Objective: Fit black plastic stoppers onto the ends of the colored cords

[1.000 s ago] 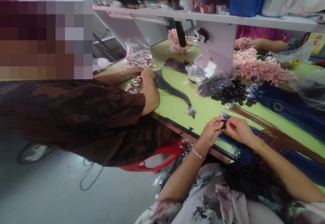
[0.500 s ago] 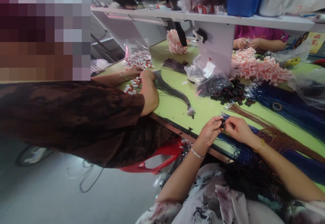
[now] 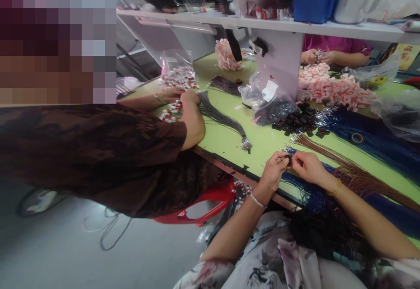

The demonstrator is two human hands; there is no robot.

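My left hand [image 3: 274, 170] pinches a small black connector housing [image 3: 288, 160] between thumb and fingers at the table's front edge. Close against it, my right hand [image 3: 310, 168] is closed with its fingertips at the housing; whatever sits in them is too small to make out. Blue wires [image 3: 292, 179] with bare metal ends lie under and around both hands. A bundle of brown wires [image 3: 331, 151] runs to the right just beyond my right hand. Farther back is a pile of black connector housings [image 3: 300, 120].
A co-worker's arm [image 3: 193, 123] reaches over the table at left, near dark wires [image 3: 226, 118] and red-and-white pieces [image 3: 170, 110]. Pink-and-white pieces [image 3: 341, 90] are heaped at the back. Another person's hands [image 3: 323, 56] work opposite. A shelf [image 3: 262, 23] crosses above; a red stool [image 3: 197, 206] stands below.
My left hand and wrist have shifted very slightly to the right and turned a little. The black housing stays between my hands. My right hand is almost unmoved.
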